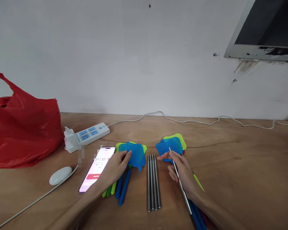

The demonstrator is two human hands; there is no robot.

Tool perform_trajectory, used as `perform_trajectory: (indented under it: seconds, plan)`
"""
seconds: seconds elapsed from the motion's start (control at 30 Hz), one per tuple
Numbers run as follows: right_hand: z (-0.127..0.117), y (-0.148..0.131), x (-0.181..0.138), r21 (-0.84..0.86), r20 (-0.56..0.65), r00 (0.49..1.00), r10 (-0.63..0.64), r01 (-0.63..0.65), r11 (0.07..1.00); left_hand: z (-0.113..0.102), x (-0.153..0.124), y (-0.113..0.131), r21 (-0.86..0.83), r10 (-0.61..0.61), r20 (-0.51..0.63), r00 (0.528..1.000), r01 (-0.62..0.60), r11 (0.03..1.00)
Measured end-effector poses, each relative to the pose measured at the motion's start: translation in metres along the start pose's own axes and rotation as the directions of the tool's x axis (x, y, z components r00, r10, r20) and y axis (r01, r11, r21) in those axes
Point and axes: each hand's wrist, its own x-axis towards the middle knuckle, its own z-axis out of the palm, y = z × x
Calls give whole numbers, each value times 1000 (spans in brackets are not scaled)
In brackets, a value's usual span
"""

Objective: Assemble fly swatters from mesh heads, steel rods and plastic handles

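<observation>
- The left hand (118, 163), left of the frame's centre, has thumb and fingers closed on the left edge of a blue swatter head (136, 156).
- The right hand (182, 169), right of centre, is closed on a metal rod (185, 196); the rod slants, its thin tip above the fingers and its thick end toward the bottom of the frame.
- The two hands are well apart, one either side of four more rods (152, 185), which lie side by side at the lower centre with their thin tips away from the person.
- Beneath the held head, other blue and yellow-green heads overlap; blue handles (125, 187), a green handle (108, 191) and yellow-green ones lie below them, near the left forearm.
- Behind the right hand is a second stack, with blue heads (166, 148) and a yellow-green head (180, 138); blue handles (197, 218) run to the lower right, partly hidden by the forearm.
- Left of the left hand lies a lit phone (91, 180), its screen partly covered by the arm.
- Farther left, a white power strip (99, 130) sits above a white mouse-shaped thing (60, 175).
- A red bag (26, 134) fills the left edge of the wooden table (242, 166).
</observation>
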Motion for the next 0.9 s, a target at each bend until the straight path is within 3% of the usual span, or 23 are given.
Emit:
perform_trajectory:
  seconds: [0.13, 0.23, 0.4, 0.53, 0.67, 0.9]
  plan:
    - [0, 0, 0, -3, 4, 1000, 12, -12, 1000, -5, -2, -1, 253, 24, -153, 988, 16, 967]
    - [1, -1, 0, 6, 22, 999, 29, -29, 1000, -6, -4, 1, 377, 113, -217, 970, -23, 926]
    - [-2, 1, 2, 99, -24, 1000, -7, 10, 995, 4, -9, 6, 439, 344, -33, 938, -295, 849]
    - [-6, 1, 5, 131, -75, 996, -43, 52, 990, 14, -14, 5, 427, 420, 122, 899, -430, 796]
    - [-6, 0, 6, 135, -79, 996, -30, 41, 990, 19, -15, -1, 427, 415, 218, 883, -468, 773]
    - [-6, -3, 6, 186, -111, 994, 24, -3, 983, 19, -12, -6, 378, 397, 187, 898, -439, 815]
